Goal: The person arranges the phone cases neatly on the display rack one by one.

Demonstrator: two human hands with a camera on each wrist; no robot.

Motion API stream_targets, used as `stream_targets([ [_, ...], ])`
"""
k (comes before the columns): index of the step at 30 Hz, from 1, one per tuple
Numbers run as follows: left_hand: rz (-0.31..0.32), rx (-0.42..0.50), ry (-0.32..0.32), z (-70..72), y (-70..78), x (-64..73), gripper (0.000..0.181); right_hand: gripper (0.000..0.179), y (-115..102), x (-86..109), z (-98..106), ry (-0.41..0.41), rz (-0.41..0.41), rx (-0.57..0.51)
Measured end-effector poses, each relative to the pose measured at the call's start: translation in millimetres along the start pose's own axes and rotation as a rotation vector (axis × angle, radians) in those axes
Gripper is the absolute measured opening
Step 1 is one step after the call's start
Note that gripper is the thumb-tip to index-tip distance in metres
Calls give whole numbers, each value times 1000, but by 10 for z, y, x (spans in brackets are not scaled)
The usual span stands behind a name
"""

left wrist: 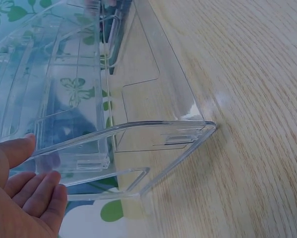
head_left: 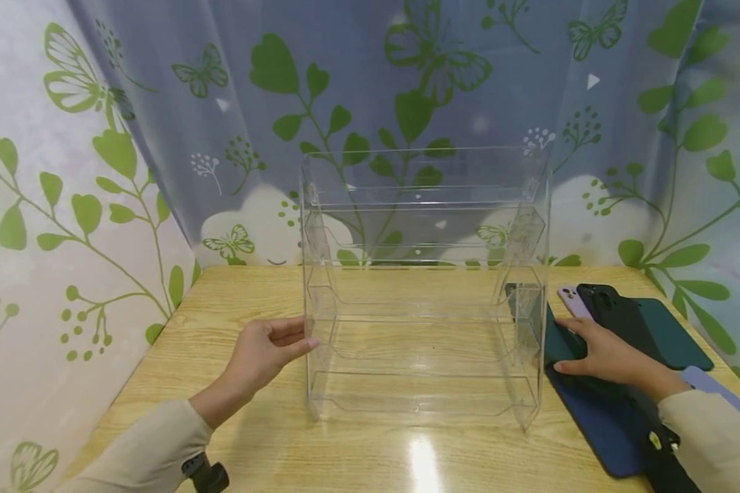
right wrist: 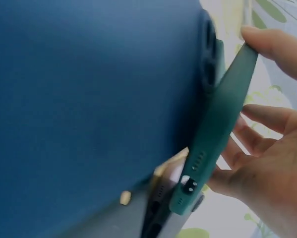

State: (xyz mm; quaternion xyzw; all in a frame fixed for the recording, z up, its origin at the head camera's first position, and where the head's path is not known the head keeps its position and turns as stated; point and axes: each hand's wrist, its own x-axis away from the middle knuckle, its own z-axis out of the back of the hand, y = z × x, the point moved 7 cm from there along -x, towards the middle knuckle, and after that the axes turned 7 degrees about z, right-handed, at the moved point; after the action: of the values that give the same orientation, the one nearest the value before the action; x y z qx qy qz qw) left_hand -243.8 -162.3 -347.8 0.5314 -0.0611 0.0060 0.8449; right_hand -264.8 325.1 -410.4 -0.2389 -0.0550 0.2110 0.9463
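Note:
A clear acrylic tiered stand (head_left: pixel 419 404) stands upright in the middle of the table. My left hand (head_left: pixel 262 356) is at its left side panel, the thumb on one face and the fingers on the other, pinching the edge. My right hand (head_left: pixel 604 352) is just right of the stand. In the right wrist view, it holds a green phone case (right wrist: pixel 222 114) by the edges, tilted, with the thumb at one end and the fingers along the back. A dark blue phone case (right wrist: pixel 89 99) lies close beside it and fills much of that view.
Right of the stand, a black case (head_left: pixel 629 329), a dark green case (head_left: pixel 672 332) and a light purple case (head_left: pixel 573 301) overlap on the table. Another lavender case (head_left: pixel 724 397) lies near the right edge. A patterned curtain (head_left: pixel 370 103) hangs behind the table.

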Motion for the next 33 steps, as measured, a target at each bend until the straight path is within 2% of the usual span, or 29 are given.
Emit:
stream_targets([
  [10,-2,23,-5,0,30,2,46,106,-145,-4,359,83,-94,24],
  [21,1,29,-6,-1,27,3,46,110,-419,44,939,345,-228,2],
  [26,-12,37,-9,-8,33,9,44,108,-643,72,1209,451,-260,-20],
  [33,-23,45,-5,-11,50,1,44,105,-1084,69,1585,603,-260,-58],
])
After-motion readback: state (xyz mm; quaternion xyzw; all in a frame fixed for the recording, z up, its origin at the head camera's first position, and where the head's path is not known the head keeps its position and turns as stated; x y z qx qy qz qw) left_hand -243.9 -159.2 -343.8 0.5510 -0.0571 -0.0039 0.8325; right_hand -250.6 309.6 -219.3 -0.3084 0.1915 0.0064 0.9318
